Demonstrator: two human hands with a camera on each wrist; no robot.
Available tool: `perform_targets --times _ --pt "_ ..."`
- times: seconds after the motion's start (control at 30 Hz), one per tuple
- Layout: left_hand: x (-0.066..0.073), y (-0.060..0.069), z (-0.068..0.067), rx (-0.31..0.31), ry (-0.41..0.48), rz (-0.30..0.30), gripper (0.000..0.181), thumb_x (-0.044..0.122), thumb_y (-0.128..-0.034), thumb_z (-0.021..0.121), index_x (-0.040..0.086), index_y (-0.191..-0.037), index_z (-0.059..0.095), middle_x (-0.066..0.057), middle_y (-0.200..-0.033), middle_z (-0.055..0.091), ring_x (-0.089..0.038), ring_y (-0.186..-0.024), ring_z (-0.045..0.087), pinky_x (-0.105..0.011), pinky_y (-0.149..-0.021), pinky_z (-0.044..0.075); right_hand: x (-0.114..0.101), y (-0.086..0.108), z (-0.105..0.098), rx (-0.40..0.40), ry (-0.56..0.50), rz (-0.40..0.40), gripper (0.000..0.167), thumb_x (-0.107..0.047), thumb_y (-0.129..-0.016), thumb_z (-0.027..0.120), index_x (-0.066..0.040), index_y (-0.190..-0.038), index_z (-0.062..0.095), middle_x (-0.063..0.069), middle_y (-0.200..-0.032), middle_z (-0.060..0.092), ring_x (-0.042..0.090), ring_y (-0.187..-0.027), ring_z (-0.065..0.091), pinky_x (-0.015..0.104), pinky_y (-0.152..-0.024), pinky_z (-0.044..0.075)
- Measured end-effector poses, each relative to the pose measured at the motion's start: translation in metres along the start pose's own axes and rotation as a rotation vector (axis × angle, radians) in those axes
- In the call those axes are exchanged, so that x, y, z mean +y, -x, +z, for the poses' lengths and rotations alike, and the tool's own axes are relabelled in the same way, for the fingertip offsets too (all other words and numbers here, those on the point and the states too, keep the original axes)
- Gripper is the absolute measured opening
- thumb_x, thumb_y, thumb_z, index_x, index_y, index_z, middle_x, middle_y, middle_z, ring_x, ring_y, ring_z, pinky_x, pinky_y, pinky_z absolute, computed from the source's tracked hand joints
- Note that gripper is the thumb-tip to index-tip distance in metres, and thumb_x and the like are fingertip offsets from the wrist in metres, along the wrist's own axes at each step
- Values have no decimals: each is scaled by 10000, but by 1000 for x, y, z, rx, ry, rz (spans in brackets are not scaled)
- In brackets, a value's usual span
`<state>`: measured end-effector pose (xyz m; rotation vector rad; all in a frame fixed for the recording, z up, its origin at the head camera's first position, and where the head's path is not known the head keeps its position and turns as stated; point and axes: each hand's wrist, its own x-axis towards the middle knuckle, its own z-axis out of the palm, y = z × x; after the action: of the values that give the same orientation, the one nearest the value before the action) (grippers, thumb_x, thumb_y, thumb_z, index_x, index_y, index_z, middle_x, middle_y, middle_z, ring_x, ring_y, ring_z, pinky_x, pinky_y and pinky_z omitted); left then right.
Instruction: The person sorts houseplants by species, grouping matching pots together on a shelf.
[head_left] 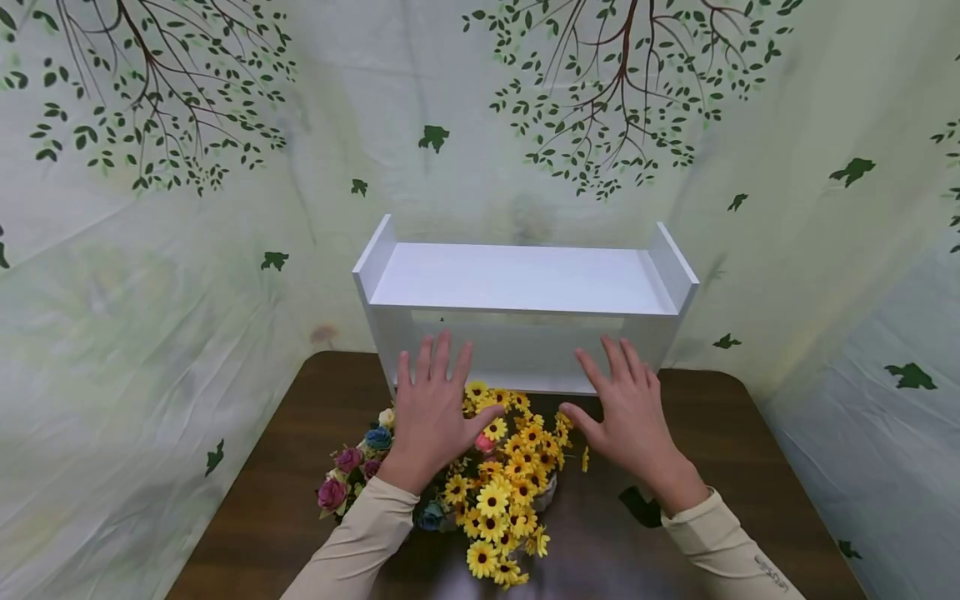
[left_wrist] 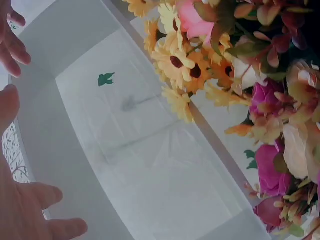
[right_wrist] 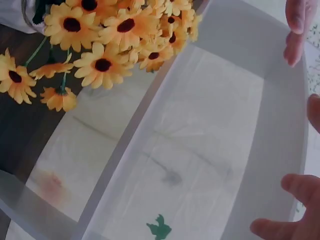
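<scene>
My left hand (head_left: pixel 431 417) is held up with its fingers straight and spread, above the flowers and in front of a white shelf (head_left: pixel 517 279). Spread the same way, my right hand (head_left: pixel 626 417) hovers before the shelf's right half. Neither hand holds anything. Yellow daisy-like flowers (head_left: pixel 517 475) stand in a bunch between the two arms. Left of them, partly behind the left forearm, are roses (head_left: pixel 348 475) in pink, purple, cream and blue. In the left wrist view, fingers (left_wrist: pixel 37 195) show at the left edge; in the right wrist view, fingers (right_wrist: pixel 300 187) show at the right.
The shelf stands at the back of a dark brown table (head_left: pixel 720 467), with an upper board and a lower one. A dark green piece (head_left: pixel 640 507) lies by the right wrist. Behind hangs a pale cloth (head_left: pixel 450 192) printed with branches and leaves.
</scene>
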<state>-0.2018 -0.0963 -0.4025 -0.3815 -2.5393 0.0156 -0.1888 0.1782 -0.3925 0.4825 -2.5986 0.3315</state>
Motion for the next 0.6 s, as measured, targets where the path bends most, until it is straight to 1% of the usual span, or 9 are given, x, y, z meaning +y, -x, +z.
perform_targets --times 0.07,0.13,0.2,0.27,0.33,0.4,0.5,0.57,0.6 --pt "-4 1 -1 13 13 35 984 788 -820 533 139 -1539 360 -189 -1614 299 -387 -1475 318 -637 -1166 275 1 0 -1 49 -61 -1 722 -405 -855 749 -98 -1455 488 245 -1539 381 464 -1453 284 708 -1070 326" --pt "-10 3 -3 60 44 107 946 727 -832 589 111 -1522 386 -196 -1588 346 -380 -1452 357 -631 -1149 312 4 0 -3 158 -145 -20 540 -281 -856 765 -30 -1308 607 239 -1406 537 441 -1357 434 659 -1039 398" --pt "-17 9 -5 124 93 188 862 625 -834 674 87 -1472 459 -196 -1539 424 -369 -1407 423 -617 -1121 364 10 1 -6 298 -225 -51 308 -136 -842 765 5 -1105 689 208 -1204 670 386 -1178 585 551 -961 490" --pt "-27 16 -9 179 143 258 745 516 -825 746 69 -1388 550 -180 -1481 501 -352 -1350 490 -590 -1091 414 20 3 -10 431 -286 -77 123 -14 -809 757 -7 -923 712 154 -986 725 313 -948 652 404 -849 528" --pt "-37 25 -12 216 191 295 630 430 -805 793 61 -1288 626 -173 -1404 575 -350 -1281 547 -566 -1061 450 31 7 -15 505 -299 -76 97 45 -786 749 -20 -847 710 122 -854 721 254 -789 637 277 -748 502" --pt "-49 35 -16 226 226 300 509 442 -894 704 45 -1211 666 -170 -1338 620 -350 -1236 575 -552 -1044 465 45 11 -20 526 -307 -50 110 62 -772 751 -24 -826 708 106 -792 707 111 -719 612 151 -692 464" --pt "-68 53 -19 216 241 273 567 528 -1002 480 26 -1167 684 -176 -1261 656 -358 -1187 599 -547 -998 494 64 19 -28 476 -294 45 74 21 -786 761 -11 -826 707 117 -768 706 -72 -723 548 27 -658 422" --pt "-82 67 -21 206 248 243 676 566 -1029 318 16 -1158 688 -172 -1245 661 -355 -1171 606 -546 -958 511 76 24 -33 414 -283 125 75 -19 -807 761 -7 -846 699 131 -787 707 -87 -735 538 5 -629 410" --pt "-89 73 -22 203 250 229 665 559 -1030 329 14 -1151 691 -171 -1237 664 -356 -1157 612 -548 -931 521 80 26 -35 378 -275 164 92 -46 -823 759 -3 -874 695 144 -812 713 -48 -737 569 16 -621 411"
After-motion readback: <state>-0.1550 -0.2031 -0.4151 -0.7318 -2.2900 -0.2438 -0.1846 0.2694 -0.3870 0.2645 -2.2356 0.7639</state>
